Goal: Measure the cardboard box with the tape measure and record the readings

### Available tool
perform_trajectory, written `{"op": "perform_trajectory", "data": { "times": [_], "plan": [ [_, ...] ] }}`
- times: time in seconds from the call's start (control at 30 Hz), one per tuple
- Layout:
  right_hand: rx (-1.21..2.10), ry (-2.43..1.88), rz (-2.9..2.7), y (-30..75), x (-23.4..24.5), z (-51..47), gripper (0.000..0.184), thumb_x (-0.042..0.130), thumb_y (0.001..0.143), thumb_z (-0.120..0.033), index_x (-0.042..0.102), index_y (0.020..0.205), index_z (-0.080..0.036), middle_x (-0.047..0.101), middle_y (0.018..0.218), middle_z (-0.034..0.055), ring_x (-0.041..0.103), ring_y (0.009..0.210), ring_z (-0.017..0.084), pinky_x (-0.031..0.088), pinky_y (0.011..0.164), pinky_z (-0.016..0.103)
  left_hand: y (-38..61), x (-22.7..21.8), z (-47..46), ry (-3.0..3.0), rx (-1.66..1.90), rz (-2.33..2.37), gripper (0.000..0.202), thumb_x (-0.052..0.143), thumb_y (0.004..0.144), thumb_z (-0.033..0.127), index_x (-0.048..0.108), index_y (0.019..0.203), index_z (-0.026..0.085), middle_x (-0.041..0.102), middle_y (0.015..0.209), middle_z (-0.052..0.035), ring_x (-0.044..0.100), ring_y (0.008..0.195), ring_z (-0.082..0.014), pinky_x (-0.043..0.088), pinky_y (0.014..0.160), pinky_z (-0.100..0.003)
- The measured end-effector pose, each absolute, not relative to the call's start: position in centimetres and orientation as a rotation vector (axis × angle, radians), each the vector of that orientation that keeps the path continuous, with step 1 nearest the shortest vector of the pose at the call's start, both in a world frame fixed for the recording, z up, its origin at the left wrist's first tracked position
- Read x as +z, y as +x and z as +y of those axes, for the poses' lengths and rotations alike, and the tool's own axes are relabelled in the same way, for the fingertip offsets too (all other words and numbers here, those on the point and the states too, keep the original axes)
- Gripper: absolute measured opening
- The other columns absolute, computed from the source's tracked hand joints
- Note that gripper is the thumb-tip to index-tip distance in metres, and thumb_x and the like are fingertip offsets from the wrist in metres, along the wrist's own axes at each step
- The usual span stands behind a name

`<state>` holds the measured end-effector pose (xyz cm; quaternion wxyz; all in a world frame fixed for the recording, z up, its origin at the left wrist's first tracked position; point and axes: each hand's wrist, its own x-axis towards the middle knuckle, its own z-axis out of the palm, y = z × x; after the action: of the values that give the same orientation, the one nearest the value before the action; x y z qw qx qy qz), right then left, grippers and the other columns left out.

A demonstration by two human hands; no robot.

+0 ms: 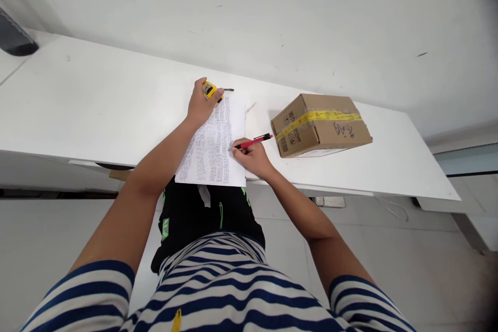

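Observation:
A sheet of paper (218, 150) filled with columns of small writing lies on the white table (97, 104), its near edge hanging over the front. My left hand (200, 106) rests on the sheet's far left corner, closed around a small yellow tape measure (209, 90). My right hand (252, 155) grips a red pen (254, 141) with its tip on the paper's right side.
A cardboard box (321, 124) sealed with yellow tape stands on the table just right of my right hand. A dark object (15, 39) sits at the far left edge. The white wall rises behind the table.

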<state>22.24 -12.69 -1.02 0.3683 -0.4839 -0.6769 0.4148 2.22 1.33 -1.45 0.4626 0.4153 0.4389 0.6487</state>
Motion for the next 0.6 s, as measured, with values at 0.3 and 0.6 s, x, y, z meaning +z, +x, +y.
{"op": "perform_trajectory", "data": {
  "times": [0.3, 0.6],
  "plan": [
    [1.041, -1.24, -1.701, 22.11, -1.03, -12.79, 0.02, 0.066, 0.078, -0.033, 0.06, 0.064, -0.02, 0.07, 0.084, 0.0051, 0.053, 0.065, 0.012, 0.038, 0.059, 0.029, 2.14, -2.2, 1.73, 1.195, 1.593, 1.197, 0.058, 0.09, 0.073, 0.048, 0.062, 0.119, 0.028, 0.062, 0.103, -0.0053, 0.066, 0.108, -0.0251, 0.053, 0.104, -0.046],
    [1.031, -1.307, -1.65, 22.09, -0.95, -12.82, 0.025, 0.065, 0.078, -0.035, 0.057, 0.061, -0.019, 0.073, 0.091, 0.0062, 0.047, 0.059, 0.009, 0.036, 0.056, 0.029, 2.2, -1.65, 1.36, 1.109, 1.61, 1.146, 0.057, 0.094, 0.067, 0.045, 0.065, 0.114, 0.028, 0.066, 0.1, -0.0054, 0.065, 0.109, -0.0281, 0.051, 0.107, -0.049]
  ]
}}
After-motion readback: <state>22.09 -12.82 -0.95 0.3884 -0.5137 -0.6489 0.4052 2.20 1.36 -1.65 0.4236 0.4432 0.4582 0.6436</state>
